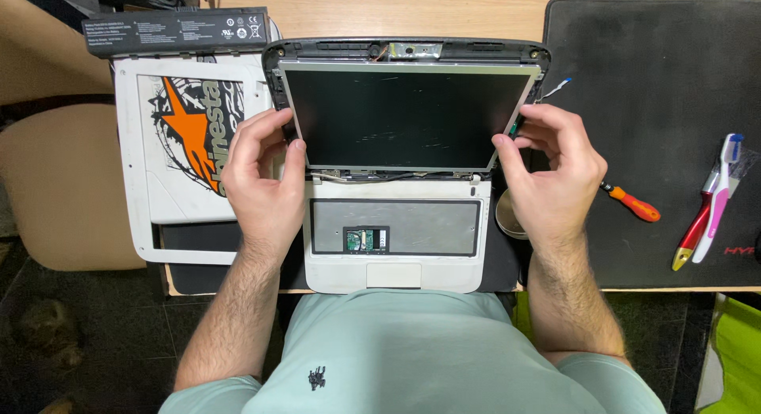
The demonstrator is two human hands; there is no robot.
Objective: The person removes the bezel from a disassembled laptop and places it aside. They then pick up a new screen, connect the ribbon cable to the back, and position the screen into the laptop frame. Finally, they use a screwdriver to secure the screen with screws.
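A small laptop lies opened up on the desk, its keyboard removed so the metal plate of the base (396, 228) shows. The bare display panel (400, 119) is lifted off the dark lid shell (404, 48). My left hand (265, 176) grips the panel's lower left edge. My right hand (551, 172) pinches the lower right edge, with a thin green-tipped tool between its fingers.
A white bezel and cover with an orange star sticker (186, 133) lie to the left, under a black battery pack (178, 30). On the black mat (666, 89) rest an orange-handled screwdriver (634, 204) and red and pink tools (709, 200). A round dish (507, 216) sits by my right wrist.
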